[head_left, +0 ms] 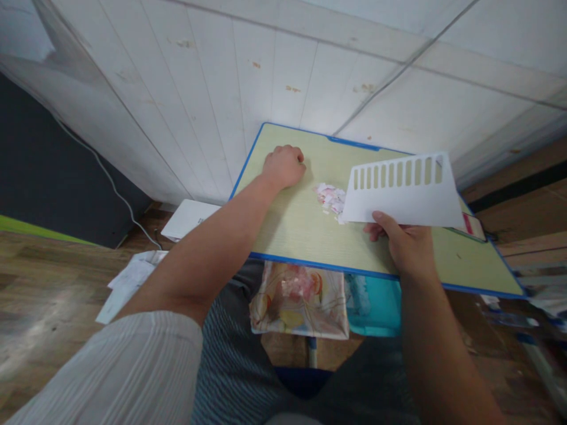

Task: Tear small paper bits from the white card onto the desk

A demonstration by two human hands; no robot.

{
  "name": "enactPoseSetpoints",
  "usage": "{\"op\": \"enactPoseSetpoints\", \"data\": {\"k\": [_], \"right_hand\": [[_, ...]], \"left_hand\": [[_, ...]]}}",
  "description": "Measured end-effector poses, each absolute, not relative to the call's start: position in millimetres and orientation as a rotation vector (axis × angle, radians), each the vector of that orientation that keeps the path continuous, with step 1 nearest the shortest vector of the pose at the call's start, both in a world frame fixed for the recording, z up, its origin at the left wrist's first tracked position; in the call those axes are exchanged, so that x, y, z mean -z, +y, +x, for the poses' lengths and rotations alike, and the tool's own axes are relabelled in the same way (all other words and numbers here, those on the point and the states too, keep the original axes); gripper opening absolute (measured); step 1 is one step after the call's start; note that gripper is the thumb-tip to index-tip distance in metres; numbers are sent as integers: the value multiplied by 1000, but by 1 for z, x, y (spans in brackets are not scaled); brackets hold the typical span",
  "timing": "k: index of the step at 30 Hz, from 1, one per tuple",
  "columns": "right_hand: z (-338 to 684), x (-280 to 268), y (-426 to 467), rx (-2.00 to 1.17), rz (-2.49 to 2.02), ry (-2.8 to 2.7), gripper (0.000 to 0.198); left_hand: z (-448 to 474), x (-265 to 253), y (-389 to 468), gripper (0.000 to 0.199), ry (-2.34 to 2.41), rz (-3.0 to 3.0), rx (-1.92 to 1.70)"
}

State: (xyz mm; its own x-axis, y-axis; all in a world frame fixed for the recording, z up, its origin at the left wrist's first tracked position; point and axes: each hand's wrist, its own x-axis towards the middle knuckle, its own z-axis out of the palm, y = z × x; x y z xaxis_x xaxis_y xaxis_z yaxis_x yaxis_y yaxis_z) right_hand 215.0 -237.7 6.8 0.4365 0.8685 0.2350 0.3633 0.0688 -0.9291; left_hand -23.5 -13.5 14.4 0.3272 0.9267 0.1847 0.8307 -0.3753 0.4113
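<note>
My right hand (405, 242) grips the lower edge of a thin white sheet with a row of slots (398, 203), thumb on top and fingers beneath. The sheet is tilted above the right half of a small pale yellow table (296, 236) with blue edging. By its left edge lies a heap of small white and pink paper-like scraps (330, 198). My left hand (284, 166) rests on the table to the left of the heap, apart from it. Its fingers are curled in, so whatever they may hold is hidden.
Under the table's front edge are a patterned tray (301, 330) with pinkish bits and a turquoise tray (376, 313). A phone-like object (473, 227) lies at the right. A white box (190, 215) and papers (128, 283) sit lower left. A white panelled wall (283, 71) stands behind.
</note>
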Motion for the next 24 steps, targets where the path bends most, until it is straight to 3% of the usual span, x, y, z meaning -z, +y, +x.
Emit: {"op": "enactPoseSetpoints", "data": {"k": [14,24], "right_hand": [[217,-8,-240,-576,-1506,-1230,39],[221,-2,-234,-396,-1481,-894,17]], "left_hand": [[-24,-14,-14,39,1584,2320,-595],[-24,-14,-15,40,1591,2343,-577]]}}
